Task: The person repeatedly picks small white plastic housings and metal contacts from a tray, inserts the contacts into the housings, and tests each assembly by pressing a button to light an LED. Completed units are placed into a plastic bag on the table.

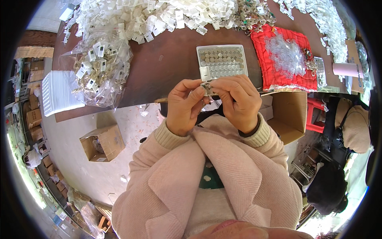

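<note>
Close to the table's near edge, my left hand (184, 105) pinches a small metallic part (207, 88) between thumb and fingers. My right hand (241, 97) is closed at the same part from the other side, its fingertips touching it. The part's exact kind is too small to make out, and fingertips cover some of it. Just beyond my hands lies a white tray (245, 59) holding rows of round silvery button cells (221, 55). A small white plastic case (204, 73) rests at the tray's near left corner.
A large heap of white plastic cases (159, 18) covers the table's far side. To the left are a clear bag (119, 67) of parts and stacked white trays (57, 93). Clear pieces (285, 55) lie on red cloth (270, 81) at right. Cardboard boxes (111, 141) stand below.
</note>
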Action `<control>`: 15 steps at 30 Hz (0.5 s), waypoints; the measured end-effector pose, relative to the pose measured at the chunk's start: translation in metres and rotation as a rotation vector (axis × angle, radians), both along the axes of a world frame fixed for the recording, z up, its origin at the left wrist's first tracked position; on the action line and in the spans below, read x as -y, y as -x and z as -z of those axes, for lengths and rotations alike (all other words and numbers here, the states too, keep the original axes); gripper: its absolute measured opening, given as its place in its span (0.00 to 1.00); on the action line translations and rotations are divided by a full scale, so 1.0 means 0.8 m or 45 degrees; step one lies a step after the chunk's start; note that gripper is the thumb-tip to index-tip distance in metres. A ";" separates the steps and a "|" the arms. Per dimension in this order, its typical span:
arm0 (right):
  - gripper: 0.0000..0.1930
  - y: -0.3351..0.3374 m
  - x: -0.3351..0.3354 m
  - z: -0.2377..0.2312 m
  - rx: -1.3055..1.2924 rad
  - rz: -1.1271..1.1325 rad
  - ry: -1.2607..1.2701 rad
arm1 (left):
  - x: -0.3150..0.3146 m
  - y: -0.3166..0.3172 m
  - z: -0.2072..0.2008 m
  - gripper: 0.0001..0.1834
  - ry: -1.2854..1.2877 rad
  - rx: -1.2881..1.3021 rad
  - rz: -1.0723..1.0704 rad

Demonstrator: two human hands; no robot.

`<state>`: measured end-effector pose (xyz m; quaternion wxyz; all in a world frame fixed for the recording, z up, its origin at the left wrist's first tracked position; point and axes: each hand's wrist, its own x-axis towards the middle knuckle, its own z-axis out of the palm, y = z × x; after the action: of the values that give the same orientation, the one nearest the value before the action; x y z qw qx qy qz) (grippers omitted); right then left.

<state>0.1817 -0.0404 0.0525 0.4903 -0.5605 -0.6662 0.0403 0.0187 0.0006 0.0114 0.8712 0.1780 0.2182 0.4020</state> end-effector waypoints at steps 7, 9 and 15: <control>0.08 0.002 0.003 -0.001 0.021 0.013 0.101 | 0.003 0.004 0.001 0.08 0.058 0.010 -0.002; 0.09 -0.004 0.005 -0.004 0.028 -0.041 0.178 | 0.003 0.005 0.003 0.08 0.074 0.021 0.016; 0.13 -0.005 0.012 -0.003 0.015 -0.156 0.138 | 0.006 0.002 0.005 0.09 0.061 -0.048 -0.063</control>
<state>0.1853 -0.0498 0.0546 0.4520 -0.5447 -0.6988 0.1028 0.0171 -0.0045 0.0074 0.8608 0.1591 0.2484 0.4148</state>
